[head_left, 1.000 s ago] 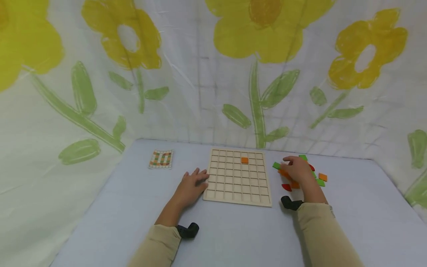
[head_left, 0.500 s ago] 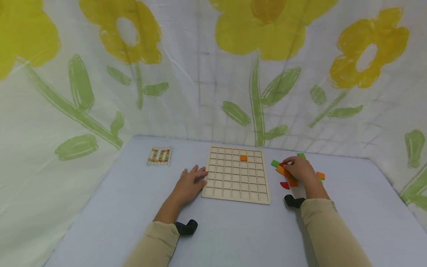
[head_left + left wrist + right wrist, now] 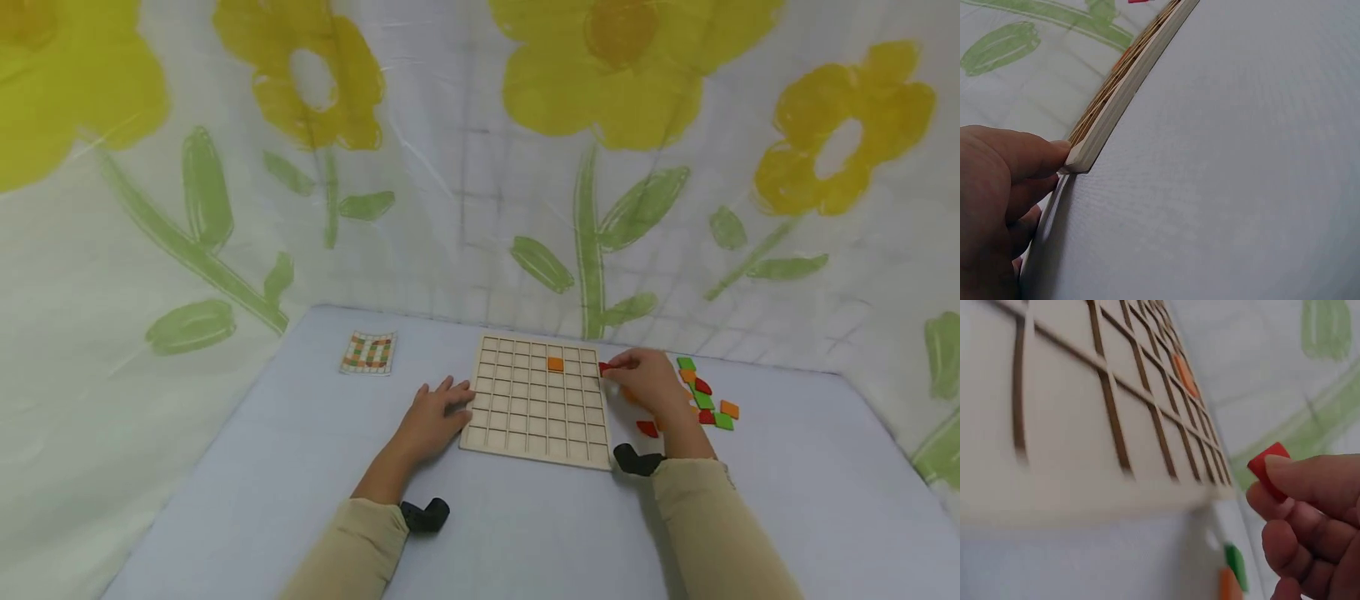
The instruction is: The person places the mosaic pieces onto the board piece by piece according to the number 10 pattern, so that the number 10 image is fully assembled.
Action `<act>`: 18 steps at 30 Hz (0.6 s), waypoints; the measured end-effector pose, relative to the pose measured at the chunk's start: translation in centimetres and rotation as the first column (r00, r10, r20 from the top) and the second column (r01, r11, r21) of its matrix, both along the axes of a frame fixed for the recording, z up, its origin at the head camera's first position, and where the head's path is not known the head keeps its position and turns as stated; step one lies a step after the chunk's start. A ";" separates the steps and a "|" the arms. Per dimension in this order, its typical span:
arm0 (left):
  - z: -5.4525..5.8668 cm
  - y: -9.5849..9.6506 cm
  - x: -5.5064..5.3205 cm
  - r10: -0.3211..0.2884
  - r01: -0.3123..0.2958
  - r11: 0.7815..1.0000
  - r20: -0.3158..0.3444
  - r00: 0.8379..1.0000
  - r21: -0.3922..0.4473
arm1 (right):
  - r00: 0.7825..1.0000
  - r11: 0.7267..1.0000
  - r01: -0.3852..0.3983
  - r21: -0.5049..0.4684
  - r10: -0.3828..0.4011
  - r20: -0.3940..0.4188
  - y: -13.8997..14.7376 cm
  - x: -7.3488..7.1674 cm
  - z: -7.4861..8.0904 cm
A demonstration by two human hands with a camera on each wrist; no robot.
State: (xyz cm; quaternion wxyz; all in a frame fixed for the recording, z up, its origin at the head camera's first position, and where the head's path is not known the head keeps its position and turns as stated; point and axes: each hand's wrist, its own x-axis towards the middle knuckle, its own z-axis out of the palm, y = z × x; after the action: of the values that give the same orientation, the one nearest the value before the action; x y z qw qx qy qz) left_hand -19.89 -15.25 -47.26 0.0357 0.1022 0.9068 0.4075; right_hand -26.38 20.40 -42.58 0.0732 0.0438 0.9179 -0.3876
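A pale wooden grid board (image 3: 537,408) lies on the table, one orange square tile (image 3: 555,364) sitting in a cell of its upper right part. My left hand (image 3: 432,423) rests at the board's left edge with fingers spread; in the left wrist view, its thumb (image 3: 1035,153) touches the near corner. Between thumb and fingertips, my right hand (image 3: 651,383) pinches a small red tile (image 3: 1269,467), held up by the board's right edge near the top. Behind and below this hand lie loose tiles, partly hidden by it, among them a red quarter-round tile (image 3: 647,429).
Several green, orange and red tiles (image 3: 703,401) are scattered right of the board. To its left lies a small printed pattern card (image 3: 368,353). A white cloth wall (image 3: 420,250) with painted flowers rises behind the table (image 3: 525,533).
My right hand has picked up a red tile from the loose tiles and moved left with it to the board's edge. The left hand has stayed at the board.
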 end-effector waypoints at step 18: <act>0.0 0.1 0.0 0.008 -0.008 1.000 -0.002 1.000 -0.012 | 0.999 0.999 -0.018 0.037 0.019 -0.026 -4.3 -2.4 -1.8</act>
State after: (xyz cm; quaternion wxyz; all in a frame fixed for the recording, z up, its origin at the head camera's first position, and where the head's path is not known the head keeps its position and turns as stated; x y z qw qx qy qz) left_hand -19.87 -15.13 -47.25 0.0341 0.0988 0.9095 0.4023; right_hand -28.73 16.06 -44.38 0.0637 0.0315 0.9261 -0.3705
